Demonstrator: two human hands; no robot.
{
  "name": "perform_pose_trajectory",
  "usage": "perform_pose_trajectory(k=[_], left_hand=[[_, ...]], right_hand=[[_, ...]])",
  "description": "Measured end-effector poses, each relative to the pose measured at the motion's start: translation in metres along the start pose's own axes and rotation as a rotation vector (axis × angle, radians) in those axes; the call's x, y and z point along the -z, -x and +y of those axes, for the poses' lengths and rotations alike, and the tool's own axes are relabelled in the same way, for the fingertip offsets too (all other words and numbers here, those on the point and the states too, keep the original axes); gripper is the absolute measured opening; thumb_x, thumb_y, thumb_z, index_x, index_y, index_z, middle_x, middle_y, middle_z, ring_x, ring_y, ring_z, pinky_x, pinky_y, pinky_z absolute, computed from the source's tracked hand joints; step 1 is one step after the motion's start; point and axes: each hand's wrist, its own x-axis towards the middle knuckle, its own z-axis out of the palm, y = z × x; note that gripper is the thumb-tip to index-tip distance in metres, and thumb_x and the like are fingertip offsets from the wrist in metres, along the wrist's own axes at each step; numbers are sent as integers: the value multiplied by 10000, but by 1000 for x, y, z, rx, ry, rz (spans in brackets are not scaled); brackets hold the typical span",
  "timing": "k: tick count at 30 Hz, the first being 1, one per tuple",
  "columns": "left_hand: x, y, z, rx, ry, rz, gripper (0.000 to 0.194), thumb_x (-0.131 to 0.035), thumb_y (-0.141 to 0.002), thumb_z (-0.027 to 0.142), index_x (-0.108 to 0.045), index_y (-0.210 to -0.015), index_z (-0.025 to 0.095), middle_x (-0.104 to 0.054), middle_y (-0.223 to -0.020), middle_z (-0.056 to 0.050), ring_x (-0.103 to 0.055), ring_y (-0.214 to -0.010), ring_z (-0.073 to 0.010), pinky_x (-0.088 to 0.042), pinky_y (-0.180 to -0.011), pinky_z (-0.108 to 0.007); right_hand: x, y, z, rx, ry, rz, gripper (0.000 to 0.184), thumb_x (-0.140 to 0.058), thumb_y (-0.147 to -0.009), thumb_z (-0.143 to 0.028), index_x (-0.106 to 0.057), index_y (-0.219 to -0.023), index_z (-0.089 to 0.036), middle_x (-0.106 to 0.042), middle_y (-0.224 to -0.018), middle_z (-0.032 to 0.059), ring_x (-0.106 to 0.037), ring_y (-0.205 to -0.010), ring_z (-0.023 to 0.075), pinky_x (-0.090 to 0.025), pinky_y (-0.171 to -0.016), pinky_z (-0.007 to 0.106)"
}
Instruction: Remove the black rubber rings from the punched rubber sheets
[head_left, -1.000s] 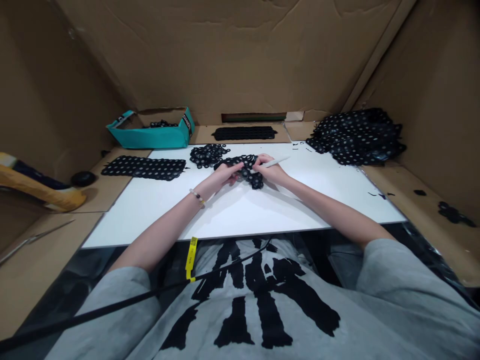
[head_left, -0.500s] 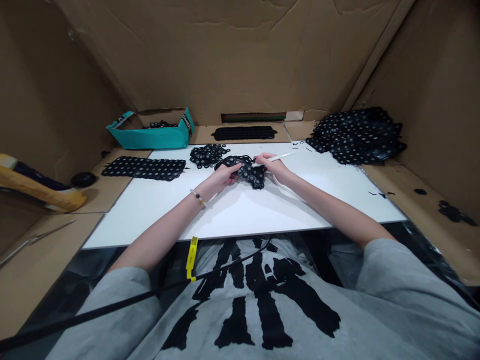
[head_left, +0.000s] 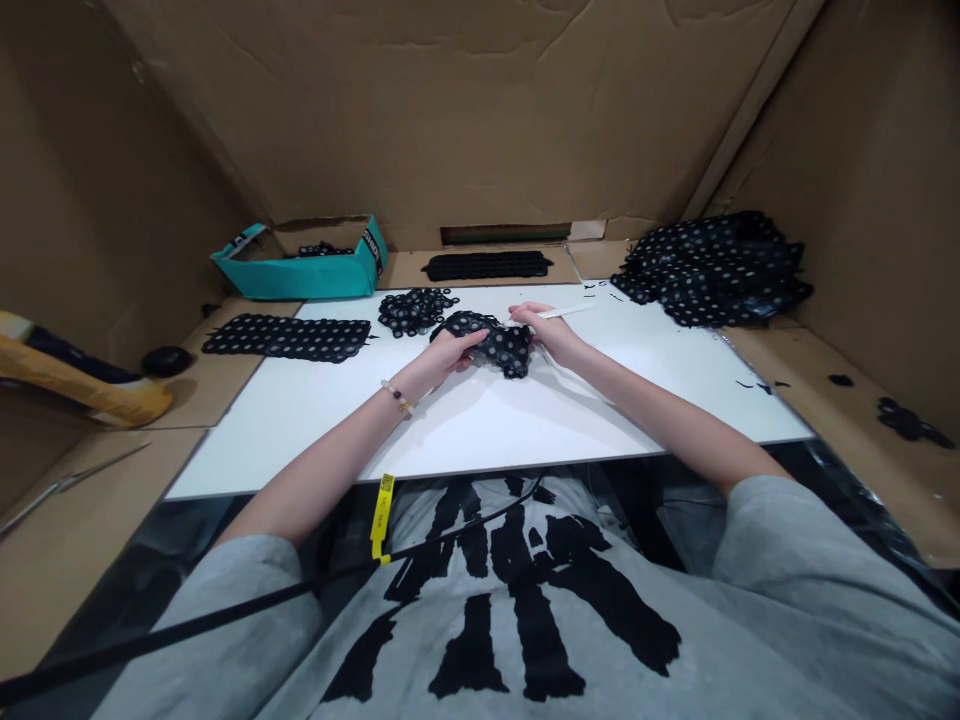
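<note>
My left hand (head_left: 454, 350) is closed on a bent black rubber sheet (head_left: 508, 352) dotted with pale round spots, its thumb lying on top. Between the fingers of my right hand (head_left: 546, 328) is a slim white pen-like tool (head_left: 570, 311), its back end pointing right. The tool's front end meets the sheet's upper edge, where its tip is too small to make out. Just behind my left hand lies a heap of small black rings (head_left: 415, 310) on the white board (head_left: 480, 430).
A flat dotted sheet (head_left: 289, 337) lies at left, below a teal box (head_left: 300, 276) with black pieces inside. Another black sheet (head_left: 487, 265) lies at the back. A pile of dotted sheets (head_left: 712, 270) fills the back right. Tweezers (head_left: 90, 470) and a yellow bottle (head_left: 82, 375) are far left.
The sheet has shifted slightly in my left hand, showing more of its dotted face. My right hand and the white tool have moved only a little.
</note>
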Motion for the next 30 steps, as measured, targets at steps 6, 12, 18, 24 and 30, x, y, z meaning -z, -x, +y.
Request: perform_pose_trajectory(k=[6, 12, 18, 24, 30], left_hand=[[3, -5, -8, -75, -15, -19, 320, -828, -755, 300, -546, -705, 158, -496, -610, 35, -386, -456, -47, -247, -403, -205], [1, -3, -13, -59, -2, 25, 261, -837, -720, 226, -591, -773, 158, -558, -647, 34, -418, -493, -50, -298, -451, -195], [2, -4, -10, -18, 39, 4, 233, -839, -686, 151, -616, -752, 144, -586, -657, 14, -448, -527, -64, -327, -482, -201], [2, -1, -2, 28, -27, -37, 195, -796, -757, 146, -602, -732, 151, -528, -621, 20, -389, -463, -54, -268, -431, -208], [7, 10, 12, -19, -367, -77, 370, -809, -778, 285, -525, -566, 180, -508, -495, -1, -389, -420, -86, -228, -405, -245]], right_hand=[[-4, -1, 3, 67, 122, 10, 191, -643, -691, -401, -614, -683, -212, -670, -853, 26, -578, -933, 214, -419, -825, 304], [-9, 5, 10, 171, 217, -39, 176, -592, -733, -369, -536, -657, -220, -661, -867, 22, -580, -918, 211, -418, -846, 314], [-13, 10, 13, 258, 365, -48, 148, -538, -782, -342, -510, -688, -231, -645, -828, 18, -571, -876, 210, -421, -827, 319], [-14, 8, 16, 241, 397, -72, 153, -533, -786, -353, -513, -698, -229, -620, -762, -2, -544, -787, 186, -418, -762, 298], [-6, 4, 16, 204, 332, -80, 171, -555, -775, -366, -533, -679, -226, -645, -787, 7, -585, -860, 201, -440, -820, 307]])
